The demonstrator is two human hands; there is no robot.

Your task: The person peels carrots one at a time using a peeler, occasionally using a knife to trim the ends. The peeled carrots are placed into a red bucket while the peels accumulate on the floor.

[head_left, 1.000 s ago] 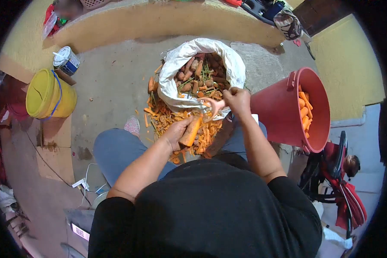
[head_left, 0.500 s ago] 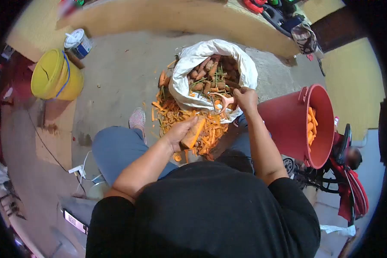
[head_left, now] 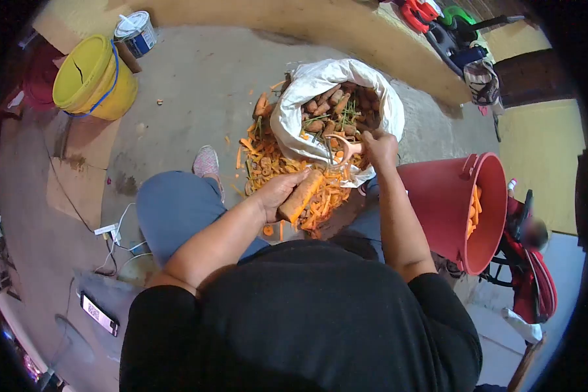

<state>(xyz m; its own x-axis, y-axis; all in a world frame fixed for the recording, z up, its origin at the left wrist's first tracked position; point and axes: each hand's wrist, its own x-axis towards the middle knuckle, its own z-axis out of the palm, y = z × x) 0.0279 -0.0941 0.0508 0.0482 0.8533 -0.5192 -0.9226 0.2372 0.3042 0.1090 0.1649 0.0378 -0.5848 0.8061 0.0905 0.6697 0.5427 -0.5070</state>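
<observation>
My left hand (head_left: 281, 194) is closed around a thick carrot (head_left: 304, 193), partly peeled, with bright orange on its near side and duller skin above. My right hand (head_left: 380, 147) grips a pale pink peeler (head_left: 351, 149) by its handle, held up and to the right of the carrot, apart from it. Just beyond both hands stands a white sack (head_left: 286, 123), its rim rolled down, holding many unpeeled carrots (head_left: 330, 108) and green stems. Orange peelings (head_left: 326, 202) lie heaped on the floor below the carrot and along the sack's left side.
On the right a red bucket (head_left: 438, 202) leans toward me with peeled carrots (head_left: 475, 209) inside. A yellow bucket (head_left: 88, 81) and a white paint tub (head_left: 136, 32) stand at far left. A phone (head_left: 99, 313) and a power strip (head_left: 108, 230) with cables lie at left.
The view has shifted a little. The carrot is turned in my left hand and shows more orange. My right hand still holds the peeler away from it.
</observation>
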